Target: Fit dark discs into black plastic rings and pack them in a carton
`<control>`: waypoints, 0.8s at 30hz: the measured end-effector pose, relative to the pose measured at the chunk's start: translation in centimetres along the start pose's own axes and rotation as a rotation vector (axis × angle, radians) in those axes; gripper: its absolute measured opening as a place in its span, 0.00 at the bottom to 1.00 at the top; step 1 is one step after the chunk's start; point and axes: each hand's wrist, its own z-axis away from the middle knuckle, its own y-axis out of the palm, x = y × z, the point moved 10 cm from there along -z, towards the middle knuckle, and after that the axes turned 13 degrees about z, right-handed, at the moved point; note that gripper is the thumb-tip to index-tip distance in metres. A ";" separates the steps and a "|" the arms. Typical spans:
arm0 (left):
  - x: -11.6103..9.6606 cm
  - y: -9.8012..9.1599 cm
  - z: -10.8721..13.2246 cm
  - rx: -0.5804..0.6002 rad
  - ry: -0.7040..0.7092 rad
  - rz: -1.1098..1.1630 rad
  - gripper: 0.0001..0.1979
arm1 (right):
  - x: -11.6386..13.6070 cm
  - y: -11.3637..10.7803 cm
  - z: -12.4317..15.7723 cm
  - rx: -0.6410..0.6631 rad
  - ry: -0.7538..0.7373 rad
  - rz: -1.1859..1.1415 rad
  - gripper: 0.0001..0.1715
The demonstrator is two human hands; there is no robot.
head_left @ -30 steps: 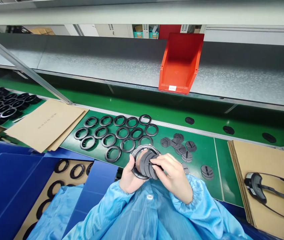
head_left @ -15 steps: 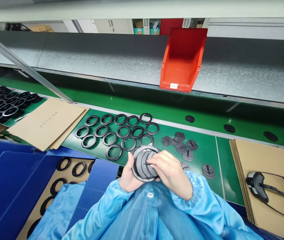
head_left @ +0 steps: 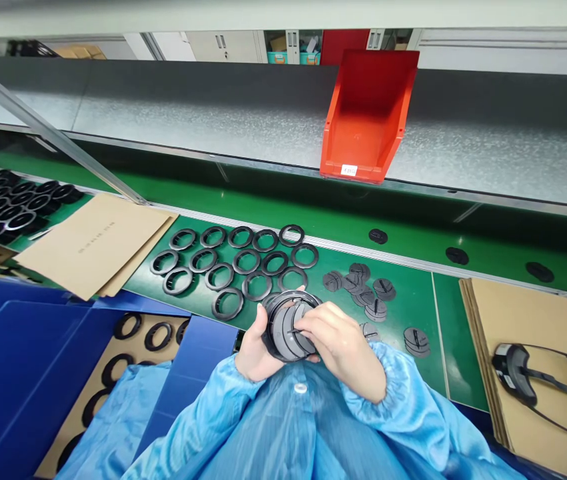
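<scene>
In front of my chest, my left hand (head_left: 253,352) wraps round a black plastic ring (head_left: 290,296) from the left and below, with the thumb on its left rim. A grey round slatted disc (head_left: 286,333) sits at the ring's opening, slightly tilted. My right hand (head_left: 340,343) pinches the disc at the small tab in its middle; those fingers cover its right side. Whether the disc is seated in the ring, I cannot tell. Several loose black rings (head_left: 305,266) stand in rows on the green bench beyond, and several slatted discs (head_left: 384,289) lie to their right.
A red bin (head_left: 360,143) sits on the grey shelf (head_left: 203,113). Cardboard sheets (head_left: 96,243) lie left, near more black rings (head_left: 23,222). At right, a black strapped device (head_left: 516,370) rests on stacked cardboard (head_left: 553,320). A blue box (head_left: 48,373) with rings stands lower left.
The disc has shifted and tilted within the ring, and more of the ring's dark inner wall shows at the top. Both hands stay in nearly the same place.
</scene>
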 end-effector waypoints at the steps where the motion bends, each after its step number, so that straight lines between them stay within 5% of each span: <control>1: -0.1 0.1 0.0 0.004 0.013 0.006 0.29 | -0.1 0.0 0.0 0.001 0.007 0.003 0.11; 9: 0.3 -0.4 -0.2 -0.083 0.006 -0.036 0.33 | -0.3 -0.3 0.0 -0.035 0.048 0.020 0.13; 14: -0.2 -1.7 0.2 -0.145 0.062 -0.030 0.27 | -0.2 -0.2 0.3 -0.058 0.054 0.044 0.14; 19: -0.6 -2.3 0.6 -0.139 0.066 -0.055 0.23 | 0.1 0.1 0.7 -0.071 0.009 0.001 0.17; 24: -0.5 -2.1 0.5 -0.116 0.033 -0.110 0.29 | -0.1 0.2 0.9 -0.087 -0.029 -0.050 0.15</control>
